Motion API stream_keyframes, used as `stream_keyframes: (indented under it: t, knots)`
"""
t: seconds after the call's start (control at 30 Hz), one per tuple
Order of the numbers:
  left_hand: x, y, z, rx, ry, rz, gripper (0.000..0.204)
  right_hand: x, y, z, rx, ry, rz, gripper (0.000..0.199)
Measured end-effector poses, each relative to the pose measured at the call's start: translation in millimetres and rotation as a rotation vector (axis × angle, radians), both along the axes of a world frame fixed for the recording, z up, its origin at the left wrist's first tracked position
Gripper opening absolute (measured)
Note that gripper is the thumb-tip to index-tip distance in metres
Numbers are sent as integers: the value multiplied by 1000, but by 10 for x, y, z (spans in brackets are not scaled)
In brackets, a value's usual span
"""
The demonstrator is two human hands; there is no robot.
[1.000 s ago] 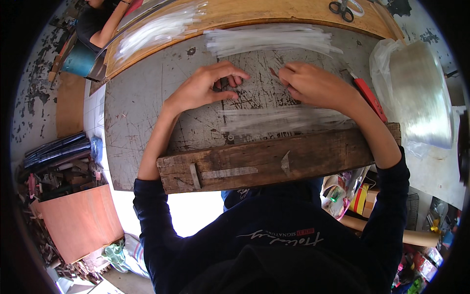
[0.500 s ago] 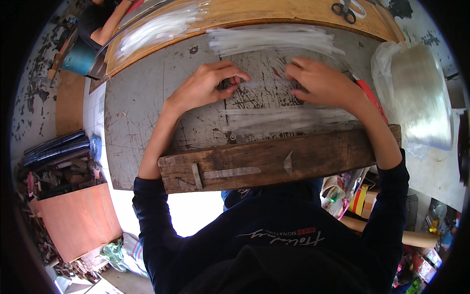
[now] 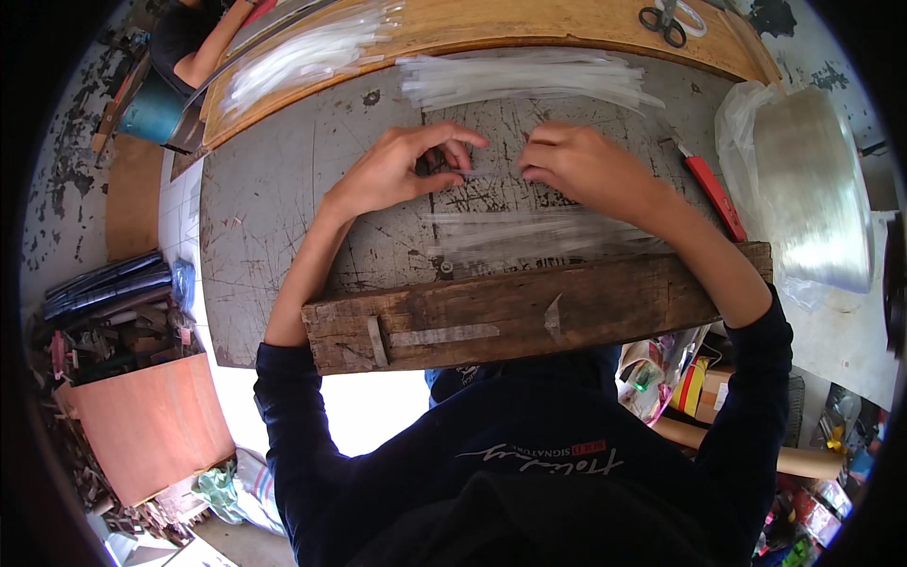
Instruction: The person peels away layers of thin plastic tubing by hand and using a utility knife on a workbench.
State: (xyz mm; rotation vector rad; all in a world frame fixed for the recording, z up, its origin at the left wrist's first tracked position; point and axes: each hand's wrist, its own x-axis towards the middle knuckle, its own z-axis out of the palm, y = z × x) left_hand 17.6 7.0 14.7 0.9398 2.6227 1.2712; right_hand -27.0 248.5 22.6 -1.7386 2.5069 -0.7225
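**Head view: pinching clear strips on a scratched-up cutting board**

Head camera is looking straight down at a grey, scarred work surface (image 3: 274, 236), and both hands are meeting near the middle of it. The left hand (image 3: 402, 170) is curling its fingers in, thumb and forefinger closing on what looks like a thin clear plastic strip (image 3: 487, 172) running across to the right hand (image 3: 581, 165), which is pinching the other end at about 3 o'clock from the left. It's tiny and see-through, so I can't swear how firmly either hand is gripping it.

Around them: a loose bundle of the same clear strips (image 3: 529, 80) is lying at 12 o'clock, another flat batch (image 3: 539, 231) is sitting at 6 o'clock just above the rough wooden beam (image 3: 529, 307). A red utility knife (image 3: 713, 194) is lying at 3 o'clock, near the right wrist, and a big clear plastic roll (image 3: 812, 189) is sitting further out. Scissors (image 3: 664, 21) are up at 1 o'clock.

My take on doing this well: keeping the strip taut and flat between both pinches, working over the board's middle, and keeping the right forearm off that knife.
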Motion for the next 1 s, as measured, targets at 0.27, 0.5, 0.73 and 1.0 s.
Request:
stream_keyframes:
  t: [0.27,0.5,0.73,1.0]
  knots:
    - [2,33,-6,70,13,-24,40,35,-28,22,13,-66,-19,11]
    - [13,41,22,74,9,-46,28,55,-41,25,17,-66,-16,12]
    - [7,-5,15,-44,89,-65,29,100,-69,33,75,-69,-41,9]
    - [48,36,77,-54,70,12,28,108,-57,40,-12,-2,-106,12]
